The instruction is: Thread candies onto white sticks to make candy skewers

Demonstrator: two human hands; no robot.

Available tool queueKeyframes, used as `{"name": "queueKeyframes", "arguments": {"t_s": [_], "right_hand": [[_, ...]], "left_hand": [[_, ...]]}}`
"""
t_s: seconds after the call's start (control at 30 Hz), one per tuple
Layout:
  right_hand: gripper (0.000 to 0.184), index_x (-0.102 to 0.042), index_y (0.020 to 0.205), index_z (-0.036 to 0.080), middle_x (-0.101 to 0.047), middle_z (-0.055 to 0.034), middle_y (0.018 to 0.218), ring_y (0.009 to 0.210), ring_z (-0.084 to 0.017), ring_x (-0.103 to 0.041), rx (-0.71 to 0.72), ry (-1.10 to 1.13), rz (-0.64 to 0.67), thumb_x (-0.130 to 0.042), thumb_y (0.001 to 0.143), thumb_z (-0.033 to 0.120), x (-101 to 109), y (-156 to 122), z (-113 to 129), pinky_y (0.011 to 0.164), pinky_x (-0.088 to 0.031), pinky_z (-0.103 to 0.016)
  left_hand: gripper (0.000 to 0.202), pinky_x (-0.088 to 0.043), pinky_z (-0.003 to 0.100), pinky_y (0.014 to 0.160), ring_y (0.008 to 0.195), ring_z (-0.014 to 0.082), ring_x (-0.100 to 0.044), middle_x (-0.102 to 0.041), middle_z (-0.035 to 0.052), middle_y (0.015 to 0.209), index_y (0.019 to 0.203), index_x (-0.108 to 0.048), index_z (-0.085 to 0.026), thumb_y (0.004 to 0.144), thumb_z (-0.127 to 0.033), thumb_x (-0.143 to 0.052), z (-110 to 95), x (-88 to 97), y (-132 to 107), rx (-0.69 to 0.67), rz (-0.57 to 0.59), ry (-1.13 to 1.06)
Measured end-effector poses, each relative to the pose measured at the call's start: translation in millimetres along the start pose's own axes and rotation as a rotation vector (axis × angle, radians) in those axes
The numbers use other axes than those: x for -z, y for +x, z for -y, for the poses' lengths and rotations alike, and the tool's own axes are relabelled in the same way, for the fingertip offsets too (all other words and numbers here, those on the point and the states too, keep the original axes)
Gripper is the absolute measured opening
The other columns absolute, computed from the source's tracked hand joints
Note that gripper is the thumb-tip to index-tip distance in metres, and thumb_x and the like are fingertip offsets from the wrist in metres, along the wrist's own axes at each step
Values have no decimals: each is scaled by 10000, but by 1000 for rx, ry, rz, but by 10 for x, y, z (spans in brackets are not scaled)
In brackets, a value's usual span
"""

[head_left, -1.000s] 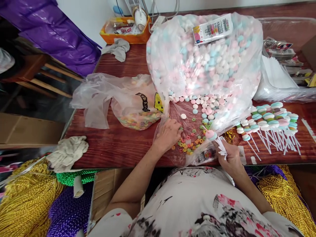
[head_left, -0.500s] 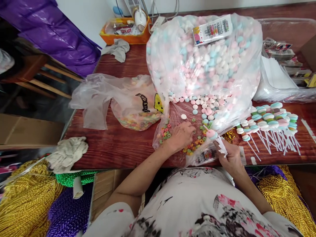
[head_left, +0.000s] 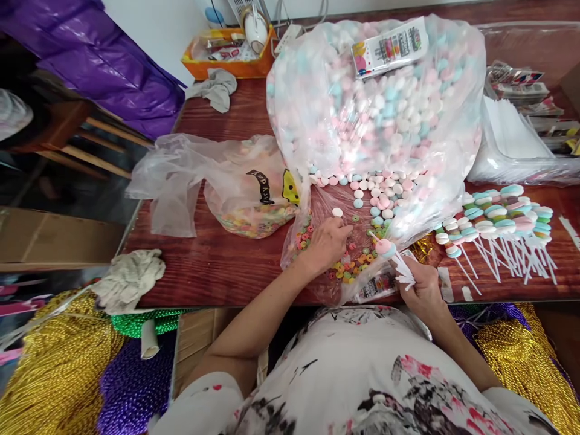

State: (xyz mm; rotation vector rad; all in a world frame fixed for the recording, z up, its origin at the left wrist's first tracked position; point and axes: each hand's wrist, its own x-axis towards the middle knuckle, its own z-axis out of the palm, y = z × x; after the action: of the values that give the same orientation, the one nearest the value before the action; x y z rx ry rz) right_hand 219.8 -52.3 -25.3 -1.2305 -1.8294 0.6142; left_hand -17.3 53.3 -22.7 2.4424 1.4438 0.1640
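My left hand (head_left: 325,243) rests palm down on clear plastic, its fingers curled among small coloured ring candies (head_left: 353,266); what it pinches is hidden. My right hand (head_left: 423,287) is closed round a white stick (head_left: 401,269) topped with pink and blue disc candies (head_left: 384,246), along with more white sticks. Loose pink, white and blue disc candies (head_left: 376,193) spill from a big clear bag (head_left: 376,103) just beyond both hands. A row of finished candy sticks (head_left: 493,220) lies to the right.
A smaller plastic bag of ring candies (head_left: 244,193) lies at left on the red wooden table (head_left: 217,266). An orange tray (head_left: 226,54) and a grey cloth (head_left: 215,87) sit at the back. Stacked clear wrappers (head_left: 512,145) lie at right. Gold and purple bead strings (head_left: 58,374) sit below the table's edge.
My left hand has moved right and a little away across the ring candies, uncovering some at the plastic's left edge. My right hand keeps its stick nearly still.
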Motion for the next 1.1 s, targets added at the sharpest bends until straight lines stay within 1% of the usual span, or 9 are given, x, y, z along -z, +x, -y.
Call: {"name": "queueKeyframes", "arguments": {"t_s": [0.13, 0.23, 0.3, 0.37, 0.47, 0.6, 0.77, 0.97, 1.1], "right_hand": [[329, -677, 979, 194, -690, -8, 741, 580, -147, -573, 3, -19, 13, -458, 790, 38, -18, -42, -32, 557, -424, -254], [362, -692, 1033, 187, -707, -8, 766, 585, -147, -589, 3, -27, 27, -459, 800, 37, -33, -45, -28, 560, -436, -253], [379, -695, 1056, 185, -728, -15, 800, 605, -153, -615, -3, -37, 26, -457, 800, 37, -32, -34, -5, 571, -454, -255], [394, -697, 1082, 185, -750, -23, 835, 633, -162, -647, -8, -41, 42, -454, 808, 39, -27, -19, 29, 591, -483, -260], [426, -696, 1143, 186, -788, -46, 912, 705, -183, -700, 17, -40, 91, -445, 832, 39, -41, -2, 78, 659, -540, -279], [432, -690, 1198, 171, -805, -91, 991, 819, -220, -746, 40, -79, 160, -446, 862, 50, -90, 1, 96, 773, -585, -322], [488, -680, 1263, 174, -805, -98, 1081, 905, -229, -763, 10, -74, 221, -452, 852, 41, -104, -12, 106, 813, -591, -325], [521, -673, 1294, 172, -804, -102, 1114, 927, -234, -767, -6, -106, 226, -442, 848, 35, -115, -7, 174, 805, -594, -328], [491, -684, 1264, 154, -807, -103, 1070, 886, -230, -764, -38, -76, 209, -432, 858, 40, -148, -15, 203, 768, -589, -324]], "left_hand": [[332, -525, 416, 915, 1056, 274, -588, -707, 134, 1131, 1037, -745, -162, 844, -6, -525, -31, -47, -110, -186, -32, 53], [298, -537, 417, 919, 956, 247, -623, -745, 116, 989, 912, -749, -150, 816, 25, -527, -19, -95, -136, -261, -51, -83], [224, -553, 404, 880, 891, 230, -653, -758, 101, 906, 867, -763, -158, 840, -30, -582, -14, -102, -155, -174, -159, -342], [102, -573, 365, 812, 837, 208, -681, -772, 79, 889, 899, -790, -171, 849, -161, -702, -29, -73, -192, 14, -284, -742], [262, -565, 280, 637, 742, 171, -696, -765, 38, 902, 938, -816, -189, 716, -314, -880, -102, 11, -277, 291, -364, -1311], [275, -559, 248, 564, 693, 142, -684, -708, 14, 854, 820, -832, -211, 599, -318, -957, -232, 66, -365, 319, -410, -1646], [229, -592, 232, 751, 874, 138, -691, -727, 19, 890, 794, -843, -253, 600, -230, -962, -235, -45, -385, 251, -684, -1503], [257, -598, 254, 795, 839, 128, -711, -760, 15, 897, 903, -845, -280, 703, -130, -906, -202, -67, -422, 1, -775, -1128], [284, -597, 245, 766, 819, 118, -709, -748, 5, 891, 923, -838, -285, 723, -88, -885, -263, -41, -429, -92, -838, -1035]]}}
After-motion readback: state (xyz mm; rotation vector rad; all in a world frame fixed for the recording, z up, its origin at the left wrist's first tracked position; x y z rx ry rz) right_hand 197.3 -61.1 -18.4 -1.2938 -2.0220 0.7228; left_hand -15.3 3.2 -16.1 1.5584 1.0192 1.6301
